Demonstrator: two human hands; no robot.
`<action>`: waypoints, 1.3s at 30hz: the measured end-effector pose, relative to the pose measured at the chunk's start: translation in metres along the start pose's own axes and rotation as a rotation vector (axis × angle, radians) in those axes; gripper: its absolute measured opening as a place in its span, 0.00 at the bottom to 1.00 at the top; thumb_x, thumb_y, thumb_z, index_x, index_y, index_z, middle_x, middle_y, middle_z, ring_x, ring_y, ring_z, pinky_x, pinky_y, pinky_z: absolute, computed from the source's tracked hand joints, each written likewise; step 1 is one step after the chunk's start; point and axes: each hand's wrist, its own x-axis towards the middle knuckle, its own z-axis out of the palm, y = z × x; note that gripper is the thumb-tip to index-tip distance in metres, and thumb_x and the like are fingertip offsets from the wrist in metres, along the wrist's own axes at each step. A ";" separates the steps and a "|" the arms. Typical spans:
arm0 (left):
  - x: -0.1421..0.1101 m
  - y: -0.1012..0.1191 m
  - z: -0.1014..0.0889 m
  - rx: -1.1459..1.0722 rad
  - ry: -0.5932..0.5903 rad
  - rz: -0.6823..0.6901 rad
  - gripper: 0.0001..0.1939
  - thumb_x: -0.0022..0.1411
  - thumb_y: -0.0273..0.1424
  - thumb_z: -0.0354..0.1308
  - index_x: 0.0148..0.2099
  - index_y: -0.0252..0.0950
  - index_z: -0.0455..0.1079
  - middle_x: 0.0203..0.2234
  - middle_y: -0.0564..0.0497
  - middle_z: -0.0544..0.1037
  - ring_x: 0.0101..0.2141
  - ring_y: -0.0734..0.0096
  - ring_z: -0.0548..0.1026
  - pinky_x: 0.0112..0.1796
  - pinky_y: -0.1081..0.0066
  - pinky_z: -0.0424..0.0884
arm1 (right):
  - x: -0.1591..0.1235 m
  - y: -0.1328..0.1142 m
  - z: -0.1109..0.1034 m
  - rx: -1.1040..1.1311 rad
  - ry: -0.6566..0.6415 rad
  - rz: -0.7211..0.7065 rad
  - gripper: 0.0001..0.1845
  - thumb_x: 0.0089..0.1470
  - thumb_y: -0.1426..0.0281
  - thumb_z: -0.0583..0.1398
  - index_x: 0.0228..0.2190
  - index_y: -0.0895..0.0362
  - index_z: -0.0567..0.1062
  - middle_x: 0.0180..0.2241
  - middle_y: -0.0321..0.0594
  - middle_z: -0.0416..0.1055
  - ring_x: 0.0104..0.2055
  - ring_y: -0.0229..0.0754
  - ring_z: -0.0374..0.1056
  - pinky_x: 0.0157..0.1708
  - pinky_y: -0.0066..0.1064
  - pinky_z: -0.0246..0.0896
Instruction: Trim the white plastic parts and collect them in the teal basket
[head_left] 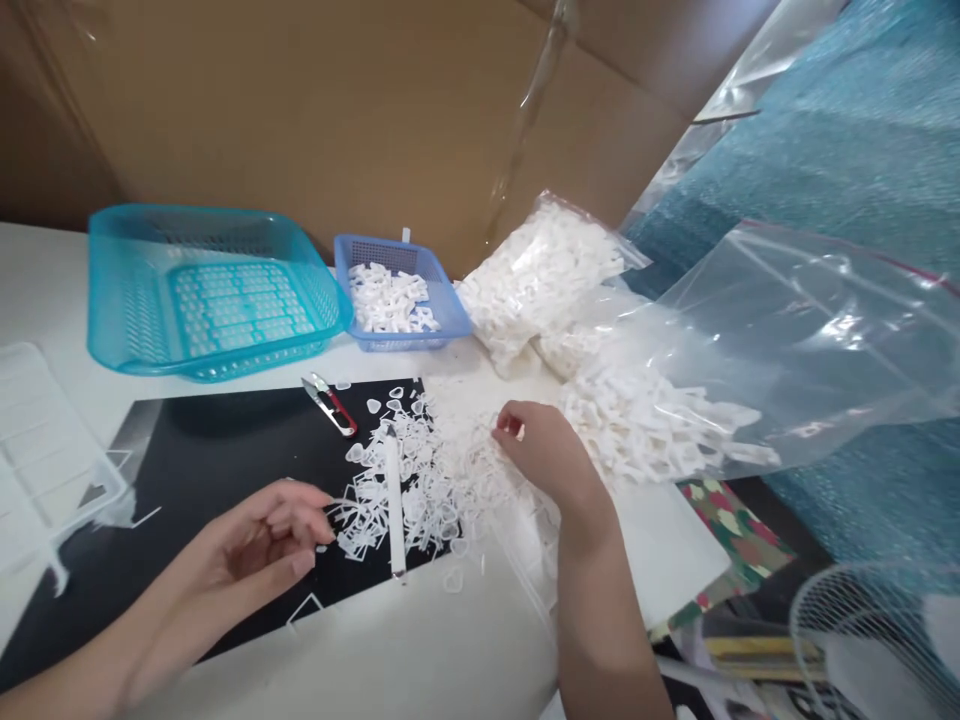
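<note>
My left hand (pixel 262 545) hovers over the black mat (pixel 247 430), palm up, with fingers loosely curved and the thumb apart from them. Its fingertips are beside a heap of small white plastic pieces (pixel 427 490), thin frames and rounded bits among them. Over the right side of this heap is my right hand (pixel 544 445), thumb and forefinger curled together in a pinch. Whatever may be between those fingertips is too small to make out. Across the heap lies a white pen-like stick (pixel 395 505). Thread snips (pixel 330 405) with a red handle rest on the mat.
A turquoise basket (pixel 217 355) and a smaller blue basket (pixel 450 315) of white pieces stand at the back. Clear bags of white parts (pixel 540 270) (pixel 652 420) are at the right. A white plastic tray (pixel 52 450) lies left. Cardboard (pixel 300 110) rises behind.
</note>
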 end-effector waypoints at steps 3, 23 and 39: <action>0.001 -0.002 -0.002 0.015 -0.014 0.002 0.11 0.58 0.39 0.64 0.43 0.43 0.74 0.29 0.52 0.75 0.28 0.71 0.68 0.32 0.74 0.67 | 0.002 0.015 -0.001 0.016 -0.026 0.065 0.02 0.46 0.74 0.62 0.24 0.56 0.74 0.18 0.32 0.67 0.18 0.35 0.61 0.19 0.25 0.49; 0.008 -0.002 -0.007 -0.231 -0.222 0.034 0.16 0.65 0.36 0.49 0.24 0.38 0.57 0.19 0.54 0.69 0.25 0.69 0.60 0.32 0.69 0.56 | 0.163 -0.071 0.012 -0.233 -0.194 -0.061 0.16 0.61 0.64 0.59 0.49 0.58 0.71 0.50 0.45 0.69 0.47 0.45 0.69 0.46 0.43 0.68; 0.011 -0.005 -0.007 -0.244 -0.209 0.037 0.14 0.63 0.34 0.52 0.26 0.34 0.65 0.19 0.51 0.71 0.24 0.71 0.69 0.30 0.71 0.60 | 0.213 -0.055 0.054 -0.018 -0.178 -0.148 0.16 0.62 0.64 0.58 0.49 0.58 0.70 0.50 0.45 0.69 0.47 0.45 0.69 0.46 0.43 0.68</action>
